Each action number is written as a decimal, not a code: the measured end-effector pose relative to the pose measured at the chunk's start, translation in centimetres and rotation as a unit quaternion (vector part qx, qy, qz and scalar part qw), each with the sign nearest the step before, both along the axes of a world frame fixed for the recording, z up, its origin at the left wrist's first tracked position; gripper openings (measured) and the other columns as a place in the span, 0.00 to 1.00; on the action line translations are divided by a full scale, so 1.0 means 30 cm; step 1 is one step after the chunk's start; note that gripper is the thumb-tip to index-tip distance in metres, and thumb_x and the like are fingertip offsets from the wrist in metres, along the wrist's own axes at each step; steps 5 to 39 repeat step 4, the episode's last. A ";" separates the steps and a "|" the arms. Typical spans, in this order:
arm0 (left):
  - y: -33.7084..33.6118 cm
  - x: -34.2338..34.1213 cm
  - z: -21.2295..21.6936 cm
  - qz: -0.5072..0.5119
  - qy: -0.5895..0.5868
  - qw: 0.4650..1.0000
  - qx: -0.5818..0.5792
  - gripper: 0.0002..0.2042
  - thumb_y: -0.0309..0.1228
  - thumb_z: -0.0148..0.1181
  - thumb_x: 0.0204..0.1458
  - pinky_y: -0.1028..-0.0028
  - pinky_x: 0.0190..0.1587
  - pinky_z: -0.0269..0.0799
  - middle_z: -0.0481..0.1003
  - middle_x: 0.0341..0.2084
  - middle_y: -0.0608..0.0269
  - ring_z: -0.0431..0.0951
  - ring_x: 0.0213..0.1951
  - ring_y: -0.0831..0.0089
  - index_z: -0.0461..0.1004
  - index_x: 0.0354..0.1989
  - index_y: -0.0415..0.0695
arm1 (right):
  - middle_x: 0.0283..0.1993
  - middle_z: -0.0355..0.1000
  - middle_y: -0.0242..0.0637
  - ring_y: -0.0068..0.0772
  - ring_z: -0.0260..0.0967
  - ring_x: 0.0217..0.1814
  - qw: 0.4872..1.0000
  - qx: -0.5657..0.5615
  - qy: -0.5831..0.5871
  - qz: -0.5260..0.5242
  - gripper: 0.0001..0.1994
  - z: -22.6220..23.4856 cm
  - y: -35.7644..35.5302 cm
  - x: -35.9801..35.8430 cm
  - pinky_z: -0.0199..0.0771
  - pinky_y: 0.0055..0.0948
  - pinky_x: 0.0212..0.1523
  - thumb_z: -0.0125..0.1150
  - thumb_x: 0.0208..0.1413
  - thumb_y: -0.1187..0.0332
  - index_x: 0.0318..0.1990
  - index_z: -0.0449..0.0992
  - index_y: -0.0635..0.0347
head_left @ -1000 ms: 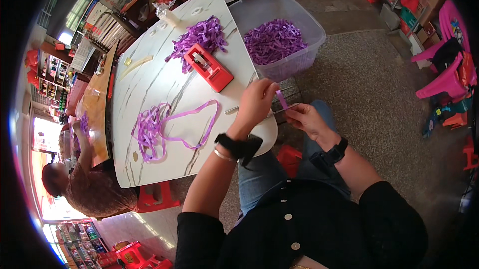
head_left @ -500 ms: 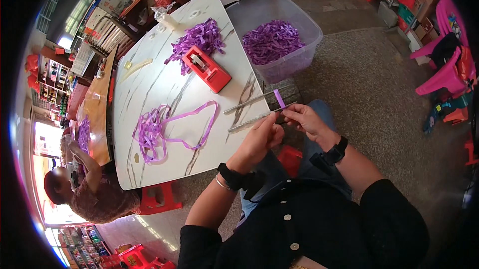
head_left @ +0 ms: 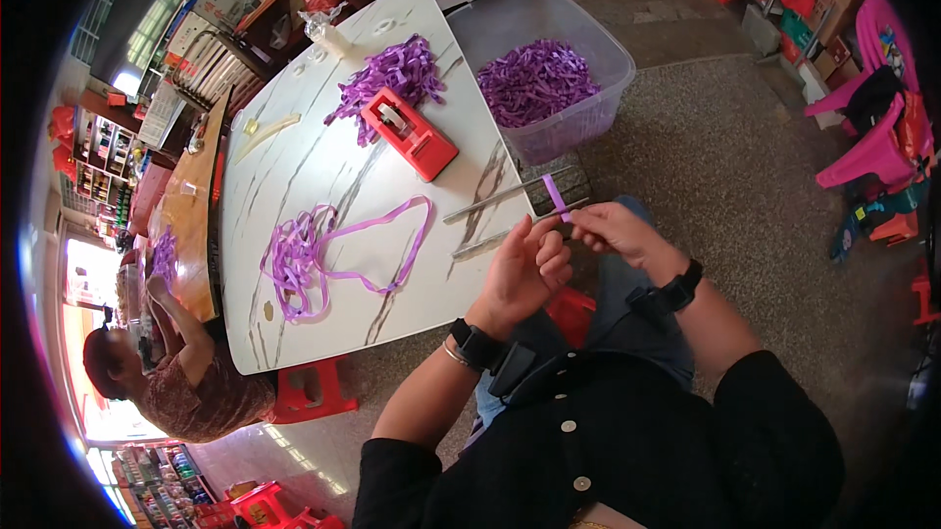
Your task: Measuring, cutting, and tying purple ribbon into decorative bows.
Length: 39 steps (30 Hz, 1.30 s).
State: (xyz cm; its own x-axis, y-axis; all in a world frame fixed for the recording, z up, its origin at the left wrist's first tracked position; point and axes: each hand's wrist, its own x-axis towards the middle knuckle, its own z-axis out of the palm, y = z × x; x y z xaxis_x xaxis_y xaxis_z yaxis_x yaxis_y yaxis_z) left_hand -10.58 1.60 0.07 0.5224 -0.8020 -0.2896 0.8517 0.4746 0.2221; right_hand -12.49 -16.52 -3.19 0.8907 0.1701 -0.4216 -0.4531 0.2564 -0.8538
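A short purple ribbon (head_left: 554, 193) lies across two thin metal rods (head_left: 498, 201) that jut past the table's right edge. My right hand (head_left: 618, 233) pinches the ribbon's near end between thumb and fingertips. Close by on the left, my left hand (head_left: 529, 274) has its index finger stretched toward that end and its other fingers loosely curled; nothing shows in it. A red tape dispenser (head_left: 421, 149) stands on the marble-patterned table (head_left: 323, 171), in front of a heap of purple ribbon pieces (head_left: 402, 68). A long, tangled purple ribbon (head_left: 302, 259) lies nearer me.
A clear plastic tub (head_left: 598, 112) of purple ribbon pieces stands right of the table. At the left, a person (head_left: 191, 372) sits by a wooden table (head_left: 196, 235) with more purple ribbon. Pink chairs (head_left: 877, 137) stand far right; a red stool (head_left: 312, 390) is below the table edge.
My left hand has let go of the ribbon's end, its index finger now straighter and the hand turned slightly. My right hand still pinches the ribbon. The seated person's arm has shifted.
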 end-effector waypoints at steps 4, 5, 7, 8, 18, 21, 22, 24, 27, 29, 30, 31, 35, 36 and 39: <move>0.009 -0.001 -0.019 -0.005 -0.030 0.999 -0.035 0.19 0.44 0.40 0.56 0.79 0.26 0.53 0.51 0.14 0.71 0.54 0.19 0.79 0.62 0.45 0.39 | 0.19 0.65 0.19 0.11 0.60 0.20 0.989 -0.121 -0.083 0.022 0.13 0.048 -0.112 0.060 0.59 0.12 0.19 0.55 0.51 0.56 0.28 0.72 0.57; 0.009 -0.001 -0.019 -0.005 -0.030 0.999 -0.035 0.19 0.44 0.40 0.56 0.79 0.26 0.53 0.51 0.14 0.71 0.54 0.19 0.79 0.62 0.45 0.39 | 0.19 0.65 0.19 0.11 0.60 0.20 0.989 -0.121 -0.083 0.022 0.13 0.048 -0.112 0.060 0.59 0.12 0.19 0.55 0.51 0.56 0.28 0.72 0.57; 0.009 -0.001 -0.019 -0.005 -0.030 0.999 -0.035 0.19 0.44 0.40 0.56 0.79 0.26 0.53 0.51 0.14 0.71 0.54 0.19 0.79 0.62 0.45 0.39 | 0.19 0.65 0.19 0.11 0.60 0.20 0.989 -0.121 -0.083 0.022 0.13 0.048 -0.112 0.060 0.59 0.12 0.19 0.55 0.51 0.56 0.28 0.72 0.57; 0.009 -0.001 -0.019 -0.005 -0.030 0.999 -0.035 0.19 0.44 0.40 0.56 0.79 0.26 0.53 0.51 0.14 0.71 0.54 0.19 0.79 0.62 0.45 0.39 | 0.19 0.65 0.19 0.11 0.60 0.20 0.989 -0.121 -0.083 0.022 0.13 0.048 -0.112 0.060 0.59 0.12 0.19 0.55 0.51 0.56 0.28 0.72 0.57; 0.009 -0.001 -0.019 -0.005 -0.030 0.999 -0.035 0.19 0.44 0.40 0.56 0.79 0.26 0.53 0.51 0.14 0.71 0.54 0.19 0.79 0.62 0.45 0.39 | 0.19 0.65 0.19 0.11 0.60 0.20 0.989 -0.121 -0.083 0.022 0.13 0.048 -0.112 0.060 0.59 0.12 0.19 0.55 0.51 0.56 0.28 0.72 0.57; 0.009 -0.001 -0.019 -0.005 -0.030 0.999 -0.035 0.19 0.44 0.40 0.56 0.79 0.26 0.53 0.51 0.14 0.71 0.54 0.19 0.79 0.62 0.45 0.39 | 0.19 0.65 0.19 0.11 0.60 0.20 0.989 -0.121 -0.083 0.022 0.13 0.048 -0.112 0.060 0.59 0.12 0.19 0.55 0.51 0.56 0.28 0.72 0.57; 0.009 -0.001 -0.019 -0.005 -0.030 0.999 -0.035 0.19 0.44 0.40 0.56 0.79 0.26 0.53 0.51 0.14 0.71 0.54 0.19 0.79 0.62 0.45 0.39 | 0.19 0.65 0.19 0.11 0.60 0.20 0.989 -0.121 -0.083 0.022 0.13 0.048 -0.112 0.060 0.59 0.12 0.19 0.55 0.51 0.56 0.28 0.72 0.57; 0.009 -0.001 -0.019 -0.005 -0.030 0.999 -0.035 0.19 0.44 0.40 0.56 0.79 0.26 0.53 0.51 0.14 0.71 0.54 0.19 0.79 0.62 0.45 0.39 | 0.19 0.65 0.19 0.11 0.60 0.20 0.989 -0.121 -0.083 0.022 0.13 0.048 -0.112 0.060 0.59 0.12 0.19 0.55 0.51 0.56 0.28 0.72 0.57; 0.009 -0.001 -0.019 -0.005 -0.030 0.999 -0.035 0.19 0.44 0.40 0.56 0.79 0.26 0.53 0.51 0.14 0.71 0.54 0.19 0.79 0.62 0.45 0.39 | 0.19 0.65 0.19 0.11 0.60 0.20 0.989 -0.121 -0.083 0.022 0.13 0.048 -0.112 0.060 0.59 0.12 0.19 0.55 0.51 0.56 0.28 0.72 0.57; 0.009 -0.001 -0.019 -0.005 -0.030 0.999 -0.035 0.19 0.44 0.40 0.56 0.79 0.26 0.53 0.51 0.14 0.71 0.54 0.19 0.79 0.62 0.45 0.39 | 0.19 0.65 0.19 0.11 0.60 0.20 0.989 -0.121 -0.083 0.022 0.13 0.048 -0.112 0.060 0.59 0.12 0.19 0.55 0.51 0.56 0.28 0.72 0.57; 0.009 -0.001 -0.019 -0.005 -0.030 0.999 -0.035 0.19 0.44 0.40 0.56 0.79 0.26 0.53 0.51 0.14 0.71 0.54 0.19 0.79 0.62 0.45 0.39 | 0.19 0.65 0.19 0.11 0.60 0.20 0.989 -0.121 -0.083 0.022 0.13 0.048 -0.112 0.060 0.59 0.12 0.19 0.55 0.51 0.56 0.28 0.72 0.57; 0.009 -0.001 -0.019 -0.005 -0.030 0.999 -0.035 0.19 0.44 0.40 0.56 0.79 0.26 0.53 0.51 0.14 0.71 0.54 0.19 0.79 0.62 0.45 0.39 | 0.19 0.65 0.19 0.11 0.60 0.20 0.989 -0.121 -0.083 0.022 0.13 0.048 -0.112 0.060 0.59 0.12 0.19 0.55 0.51 0.56 0.28 0.72 0.57; 0.009 -0.001 -0.019 -0.005 -0.030 0.999 -0.035 0.19 0.44 0.40 0.56 0.79 0.26 0.53 0.51 0.14 0.71 0.54 0.19 0.79 0.62 0.45 0.39 | 0.19 0.65 0.19 0.11 0.60 0.20 0.989 -0.121 -0.083 0.022 0.13 0.048 -0.112 0.060 0.59 0.12 0.19 0.55 0.51 0.56 0.28 0.72 0.57; 0.009 -0.001 -0.019 -0.005 -0.030 0.999 -0.035 0.19 0.44 0.40 0.56 0.79 0.26 0.53 0.51 0.14 0.71 0.54 0.19 0.79 0.62 0.45 0.39 | 0.19 0.65 0.19 0.11 0.60 0.20 0.989 -0.121 -0.083 0.022 0.13 0.048 -0.112 0.060 0.59 0.12 0.19 0.55 0.51 0.56 0.28 0.72 0.57; 0.009 -0.001 -0.019 -0.005 -0.030 0.999 -0.035 0.19 0.44 0.40 0.56 0.79 0.26 0.53 0.51 0.14 0.71 0.54 0.19 0.79 0.62 0.45 0.39 | 0.19 0.65 0.19 0.11 0.60 0.20 0.989 -0.121 -0.083 0.022 0.13 0.048 -0.112 0.060 0.59 0.12 0.19 0.55 0.51 0.56 0.28 0.72 0.57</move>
